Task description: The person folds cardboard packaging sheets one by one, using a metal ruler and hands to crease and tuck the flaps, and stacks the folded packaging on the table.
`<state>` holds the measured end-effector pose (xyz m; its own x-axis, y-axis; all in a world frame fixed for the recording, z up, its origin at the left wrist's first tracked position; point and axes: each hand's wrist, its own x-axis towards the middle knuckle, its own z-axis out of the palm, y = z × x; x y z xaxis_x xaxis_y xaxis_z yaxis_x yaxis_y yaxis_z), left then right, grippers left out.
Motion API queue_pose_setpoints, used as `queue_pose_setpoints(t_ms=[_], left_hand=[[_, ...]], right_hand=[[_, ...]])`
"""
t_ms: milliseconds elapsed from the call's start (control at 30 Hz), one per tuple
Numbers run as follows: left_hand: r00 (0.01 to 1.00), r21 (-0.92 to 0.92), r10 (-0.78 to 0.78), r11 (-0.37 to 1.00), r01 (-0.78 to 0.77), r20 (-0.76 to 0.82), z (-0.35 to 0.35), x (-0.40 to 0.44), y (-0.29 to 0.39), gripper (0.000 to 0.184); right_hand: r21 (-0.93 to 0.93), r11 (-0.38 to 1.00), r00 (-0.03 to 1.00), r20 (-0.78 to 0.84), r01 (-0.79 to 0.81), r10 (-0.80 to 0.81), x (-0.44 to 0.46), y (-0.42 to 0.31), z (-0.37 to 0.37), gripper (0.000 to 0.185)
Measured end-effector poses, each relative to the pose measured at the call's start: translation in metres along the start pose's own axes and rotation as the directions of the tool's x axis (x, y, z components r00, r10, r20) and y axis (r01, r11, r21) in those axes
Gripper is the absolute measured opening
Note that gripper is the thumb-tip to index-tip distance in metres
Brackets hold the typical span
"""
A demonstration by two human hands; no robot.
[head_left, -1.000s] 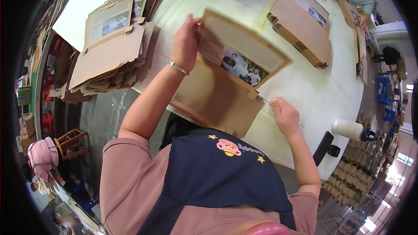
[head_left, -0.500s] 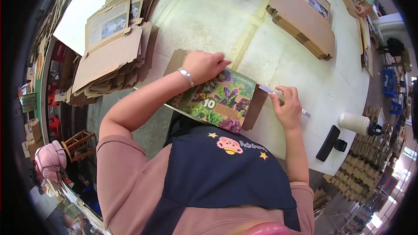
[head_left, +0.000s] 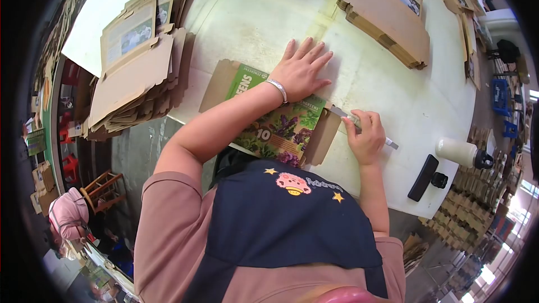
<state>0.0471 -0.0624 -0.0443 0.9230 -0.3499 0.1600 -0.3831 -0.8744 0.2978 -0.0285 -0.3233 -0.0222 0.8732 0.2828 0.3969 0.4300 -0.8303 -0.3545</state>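
Note:
A flat printed carton (head_left: 281, 129) with green leaves, purple lettuce and a "10" on it lies in front of me, its brown side flaps spread. My left hand (head_left: 302, 71) is open, fingers spread, palm down at the carton's far edge; a silver bracelet is on that wrist, and my forearm covers part of the print. A slim silver box cutter (head_left: 388, 142) is held in my right hand (head_left: 366, 139). Its front end points left, at the right brown flap (head_left: 324, 137); whether it touches the cardboard I cannot tell.
Brown cardboard stacks stand at the left (head_left: 132, 78) and far right (head_left: 387, 19) of the white table (head_left: 247, 28). Near the right edge are a black phone (head_left: 423, 178) and a white bottle (head_left: 455, 151). A wooden stool (head_left: 104, 191) stands on the floor, left.
My left hand has moved right along the carton and opened from curled fingers to a flat spread. The carton has turned slightly and more green print shows. My right hand keeps the box cutter, hardly moved.

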Motion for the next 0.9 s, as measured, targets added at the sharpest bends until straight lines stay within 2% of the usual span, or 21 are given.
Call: queue_pose_setpoints(t_ms=[67,133,167,233,300,367,400,467,500,567,600,633,667,700,733,767,800,867,900], left_hand=[[1.0,-0.065,-0.005,0.998,0.005,-0.008,-0.002,0.0,-0.002,0.07],[0.993,-0.137,0.034,0.989,-0.049,-0.111,-0.007,-0.001,-0.003,0.058],[0.992,-0.131,0.039,0.99,-0.055,-0.121,-0.012,-0.002,-0.005,0.058],[0.964,-0.48,0.073,0.856,-0.191,-0.254,-0.04,-0.006,-0.004,0.049],[0.941,-0.469,0.108,0.845,-0.258,-0.322,-0.083,-0.022,0.001,0.042],[0.883,-0.303,0.274,0.865,-0.4,-0.382,-0.129,-0.042,0.006,0.039],[0.881,-0.295,0.28,0.866,-0.403,-0.381,-0.143,-0.055,0.005,0.039],[0.791,-0.083,0.482,0.833,-0.548,-0.377,-0.164,-0.077,0.008,0.043],[0.788,-0.074,0.487,0.832,-0.55,-0.378,-0.168,-0.082,0.014,0.043],[0.829,-0.075,0.547,0.827,-0.557,-0.119,-0.173,-0.089,0.024,0.048],[0.822,0.075,0.568,0.822,-0.565,-0.036,-0.17,-0.091,0.027,0.042],[0.828,0.09,0.559,0.827,-0.555,-0.038,-0.155,-0.094,0.021,0.042],[0.834,0.173,0.551,0.824,-0.539,-0.023,-0.133,-0.1,0.01,0.041],[0.847,0.263,0.532,0.818,-0.511,-0.008,-0.126,-0.104,0.002,0.041],[0.887,0.218,0.461,0.867,-0.449,-0.008,-0.136,-0.101,0.003,0.039],[0.905,0.252,0.425,0.877,-0.409,-0.013,-0.145,-0.103,-0.002,0.039],[0.92,0.323,0.379,0.886,-0.332,-0.096,-0.153,-0.105,-0.009,0.041],[0.895,0.453,0.309,0.88,-0.141,-0.322,-0.171,-0.11,-0.026,0.037],[0.899,0.518,0.258,0.854,-0.041,-0.354,-0.189,-0.114,-0.032,0.036]], right_hand=[[0.015,1.0,1.0,-0.01,0.005,-0.005,0.001,0.0,-0.001,0.028],[0.018,0.999,1.0,-0.008,0.029,-0.029,-0.001,0.001,-0.002,0.026],[0.021,0.999,0.999,-0.004,0.049,-0.049,-0.001,0.003,-0.003,0.025],[0.017,0.999,0.999,-0.007,0.039,-0.039,-0.002,0.003,-0.003,0.021],[0.016,1.0,1.0,-0.008,0.018,-0.017,0.0,0.003,-0.006,0.019],[-0.029,0.999,0.999,-0.022,-0.04,0.039,0.002,0.004,-0.009,0.018],[-0.024,0.999,0.999,-0.03,-0.04,0.039,0.002,0.004,-0.009,0.018],[-0.011,0.967,0.966,0.046,-0.253,0.254,0.002,0.006,-0.01,0.024],[-0.006,0.968,0.967,0.039,-0.25,0.25,0.004,0.007,-0.01,0.024],[0.123,0.928,0.932,0.139,-0.351,0.334,0.006,0.009,-0.011,0.028],[0.129,0.931,0.937,0.135,-0.34,0.323,0.007,0.008,-0.012,0.028],[0.168,0.908,0.916,0.191,-0.385,0.353,0.008,0.006,-0.012,0.028],[0.207,0.883,0.895,0.253,-0.421,0.368,0.01,0.004,-0.012,0.029],[0.229,0.893,0.908,0.258,-0.389,0.33,0.012,-0.001,-0.012,0.029],[0.255,0.91,0.94,0.188,-0.327,0.285,0.015,-0.008,-0.014,0.028],[0.28,0.923,0.964,0.118,-0.263,0.239,0.017,-0.014,-0.014,0.027],[0.306,0.925,0.973,0.125,-0.224,0.194,0.021,-0.017,-0.014,0.027],[0.184,0.964,0.979,0.098,-0.192,0.177,0.025,-0.013,-0.015,0.025],[0.197,0.966,0.983,0.1,-0.168,0.151,0.026,-0.011,-0.014,0.025]])
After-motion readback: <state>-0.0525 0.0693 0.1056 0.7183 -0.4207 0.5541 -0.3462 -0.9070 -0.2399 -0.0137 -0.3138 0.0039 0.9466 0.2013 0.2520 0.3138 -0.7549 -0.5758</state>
